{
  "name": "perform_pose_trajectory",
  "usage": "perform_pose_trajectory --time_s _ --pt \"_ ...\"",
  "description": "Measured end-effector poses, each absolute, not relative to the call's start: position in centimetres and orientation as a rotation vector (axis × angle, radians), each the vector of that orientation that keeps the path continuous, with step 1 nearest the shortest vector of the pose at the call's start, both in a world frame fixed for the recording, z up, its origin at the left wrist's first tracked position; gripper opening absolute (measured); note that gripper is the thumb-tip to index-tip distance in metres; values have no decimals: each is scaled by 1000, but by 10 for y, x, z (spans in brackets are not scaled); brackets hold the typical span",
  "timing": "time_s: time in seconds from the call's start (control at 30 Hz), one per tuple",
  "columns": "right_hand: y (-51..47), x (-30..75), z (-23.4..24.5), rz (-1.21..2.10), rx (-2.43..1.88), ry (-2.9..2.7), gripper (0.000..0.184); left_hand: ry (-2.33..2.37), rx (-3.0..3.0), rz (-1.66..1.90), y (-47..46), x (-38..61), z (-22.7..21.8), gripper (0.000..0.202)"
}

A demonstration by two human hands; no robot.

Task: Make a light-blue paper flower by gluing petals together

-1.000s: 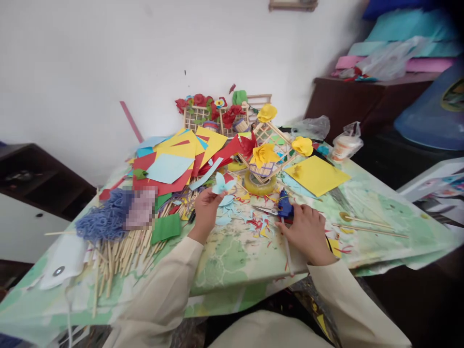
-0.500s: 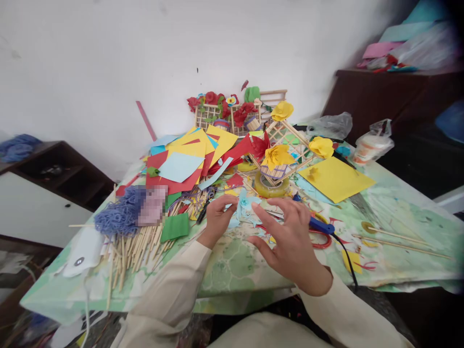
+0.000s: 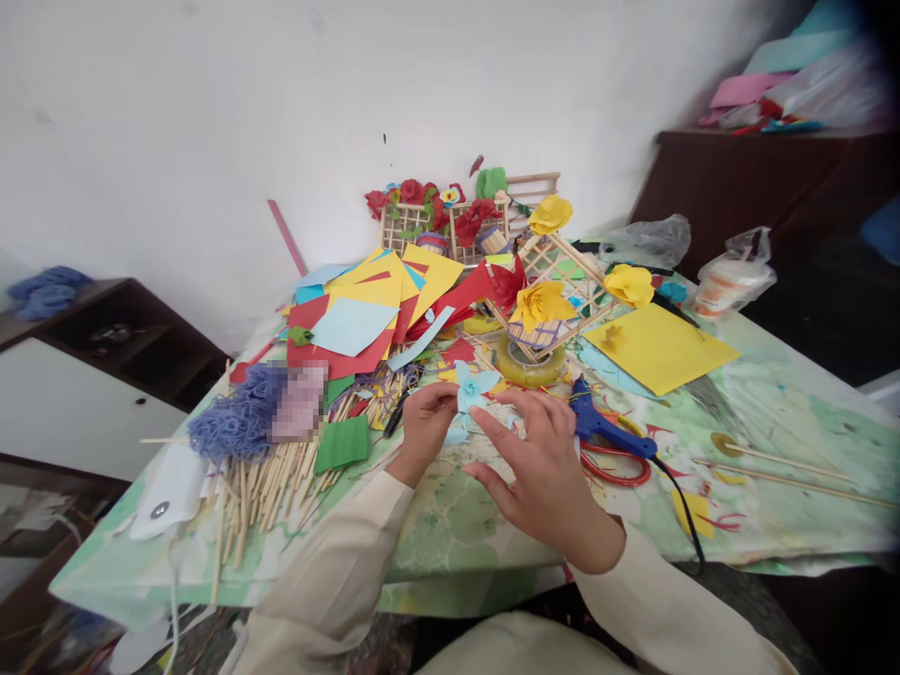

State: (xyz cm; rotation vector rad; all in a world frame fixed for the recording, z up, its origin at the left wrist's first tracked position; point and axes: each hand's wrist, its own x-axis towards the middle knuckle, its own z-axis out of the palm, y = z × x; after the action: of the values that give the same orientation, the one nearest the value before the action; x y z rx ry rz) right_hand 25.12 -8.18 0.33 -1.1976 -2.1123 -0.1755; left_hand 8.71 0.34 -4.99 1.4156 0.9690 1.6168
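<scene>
The light blue paper flower [image 3: 472, 386] is held just above the middle of the table [image 3: 450, 539]. It has pointed, spread petals and a small, darker blue, fringed centre. The left hand [image 3: 425, 427] pinches its left edge between thumb and fingers. The right hand [image 3: 541, 459] is loosely open, thumb well apart from the fingers, with a fingertip at the lower petal; whether it touches, I cannot tell. This hand covers part of the table beside the flower.

Right of it lies a blue glue gun [image 3: 610, 429] over red-handled scissors [image 3: 622, 467], their blades hidden. Just behind the flower, a tape roll [image 3: 532, 370] sits under a stick frame [image 3: 566, 246] bearing yellow flowers [image 3: 540, 304]. Further left are a green paper piece [image 3: 342, 443], loose sticks [image 3: 263, 497] and blue yarn [image 3: 232, 422]; yellow paper [image 3: 661, 352] lies to the right, near a wrapped cup [image 3: 718, 289].
</scene>
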Motion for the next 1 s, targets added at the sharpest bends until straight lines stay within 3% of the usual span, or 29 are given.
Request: perform_pose_trajectory --time_s 0.3,0.47,0.6,0.8,1.0 --pt "-74 274 6 -225 -1249 -1990 55 977 1235 1602 7 88 -56 15" --pt "-61 332 -20 -313 -1786 -1870 52 800 854 1623 12 88 -49 23" --pt "-56 365 -41 -132 -2089 -2062 49 747 598 1519 16 85 -44 23" --pt "-55 371 -51 -135 -2042 -2222 53 716 353 1413 14 85 -40 15" --pt "-54 385 -56 -121 -1927 -2256 34 660 320 1353 11 84 -39 12"
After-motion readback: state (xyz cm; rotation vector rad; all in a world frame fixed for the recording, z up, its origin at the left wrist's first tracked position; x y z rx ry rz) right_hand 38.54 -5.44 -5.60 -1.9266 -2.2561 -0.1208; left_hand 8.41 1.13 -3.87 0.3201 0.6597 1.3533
